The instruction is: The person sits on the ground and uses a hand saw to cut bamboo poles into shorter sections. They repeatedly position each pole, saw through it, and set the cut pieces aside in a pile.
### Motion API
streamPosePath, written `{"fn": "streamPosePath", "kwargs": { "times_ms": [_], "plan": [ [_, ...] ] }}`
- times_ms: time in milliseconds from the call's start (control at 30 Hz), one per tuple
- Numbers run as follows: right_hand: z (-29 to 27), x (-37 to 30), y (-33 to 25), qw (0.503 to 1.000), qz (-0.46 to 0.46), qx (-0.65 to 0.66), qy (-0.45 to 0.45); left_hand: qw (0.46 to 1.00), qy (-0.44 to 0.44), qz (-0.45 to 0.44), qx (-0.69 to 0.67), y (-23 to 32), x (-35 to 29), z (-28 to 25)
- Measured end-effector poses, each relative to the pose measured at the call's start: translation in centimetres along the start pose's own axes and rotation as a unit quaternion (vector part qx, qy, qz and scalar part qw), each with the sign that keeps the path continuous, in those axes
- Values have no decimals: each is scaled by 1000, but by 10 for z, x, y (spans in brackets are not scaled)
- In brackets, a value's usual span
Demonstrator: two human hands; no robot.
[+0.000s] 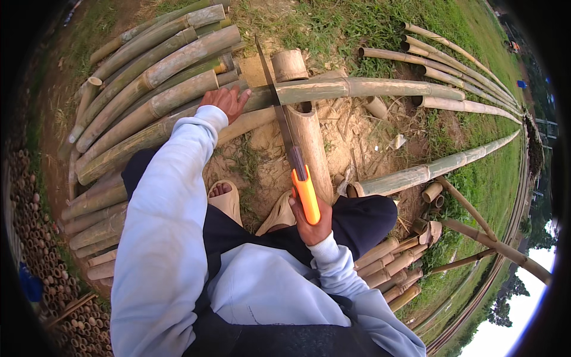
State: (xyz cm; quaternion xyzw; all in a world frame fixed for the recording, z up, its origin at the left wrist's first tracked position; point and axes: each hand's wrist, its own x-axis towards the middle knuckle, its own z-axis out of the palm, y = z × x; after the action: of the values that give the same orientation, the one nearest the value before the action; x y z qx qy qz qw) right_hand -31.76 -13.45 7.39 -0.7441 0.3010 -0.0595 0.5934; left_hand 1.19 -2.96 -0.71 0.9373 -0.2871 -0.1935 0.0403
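A long green-brown bamboo pole [380, 87] runs from left to right in front of me. My left hand [227, 103] grips its left part, palm down, with the thumb along the top. In my right hand [313, 223] is the orange handle of a hand saw [305, 193], fingers wrapped round it. The saw's long blade points away from me and lies across the pole, just right of my left hand. Under the pole, at the blade, a thick bamboo piece [312, 146] points toward me; its far part [289, 64] shows beyond the pole.
Stacked bamboo lengths [160, 65] lie at the left, with several long poles [458, 59] at the far right. Another pole [416, 175] ends near my right knee. Short cut pieces [392, 268] and a bamboo frame [493, 244] are at the lower right. Sawdust covers the ground [351, 137].
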Motion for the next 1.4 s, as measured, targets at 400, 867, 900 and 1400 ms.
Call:
{"fn": "streamPosePath", "kwargs": {
  "times_ms": [400, 867, 900, 1400],
  "plan": [
    [25, 54, 24, 994, -97, 1, 45, 1000, 6, 24, -9, 14, 8, -8],
    [3, 69, 4, 998, -60, -10, 22, 998, 13, -8, -55, 19, 24, -5],
    [9, 79, -6, 997, -77, 7, 18, 999, 13, -7, -49, 16, 24, -4],
    [19, 101, -10, 999, -52, -11, -10, 998, 27, 11, -54, 16, 24, 0]
  ]
}}
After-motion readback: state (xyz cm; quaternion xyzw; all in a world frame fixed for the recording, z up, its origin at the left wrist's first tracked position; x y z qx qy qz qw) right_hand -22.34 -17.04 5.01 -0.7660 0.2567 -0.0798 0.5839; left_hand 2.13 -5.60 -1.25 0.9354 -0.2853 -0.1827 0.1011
